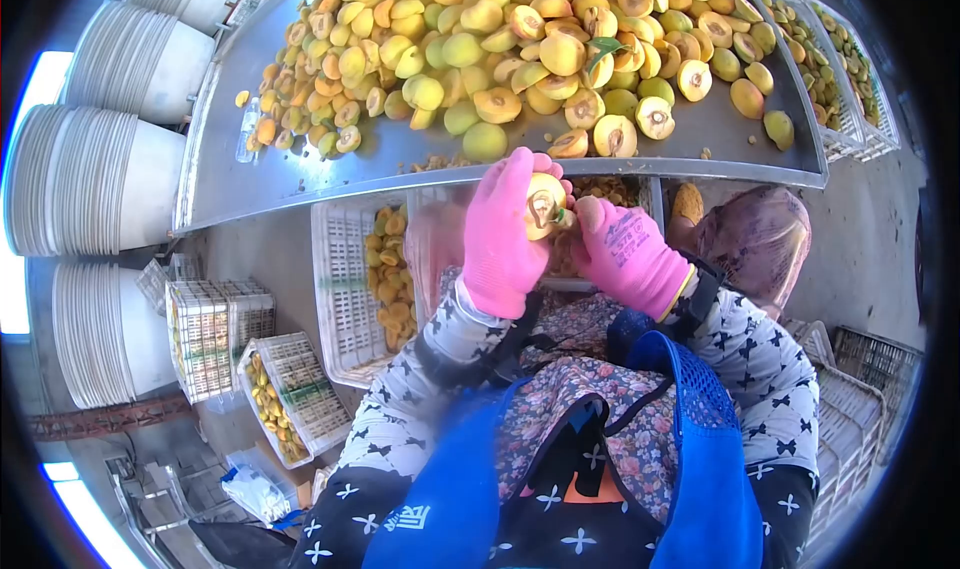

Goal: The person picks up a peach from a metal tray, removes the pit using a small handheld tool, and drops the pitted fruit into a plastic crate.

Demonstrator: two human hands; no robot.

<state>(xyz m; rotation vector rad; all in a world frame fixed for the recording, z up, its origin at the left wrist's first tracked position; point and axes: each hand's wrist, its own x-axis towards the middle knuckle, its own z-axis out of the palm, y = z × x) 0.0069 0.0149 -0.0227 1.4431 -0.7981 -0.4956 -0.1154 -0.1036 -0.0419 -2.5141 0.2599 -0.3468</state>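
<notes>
My left hand (pixel 503 234), in a pink glove, is closed around a cut yellow peach (pixel 541 207), its cut face with the brown pit turned toward my right hand. Close beside it, my right hand (pixel 625 249), also pink-gloved, is pinched with its fingertips at the peach's edge. A small dark tip shows between those fingers, but the rest of what they hold is hidden. Both hands are just off the near edge of a metal table (pixel 400 159). Heaped on that table are many yellow peaches (pixel 462 49), some whole and some halved with pits showing.
Below the table edge stands a white crate (pixel 345 299) with peach halves (pixel 392 274). Another crate of fruit (pixel 290 399) lies lower left. Stacked white tubs (pixel 90 179) line the left side. More filled crates (pixel 850 79) stand right of the table. A green leaf (pixel 604 51) lies on the pile.
</notes>
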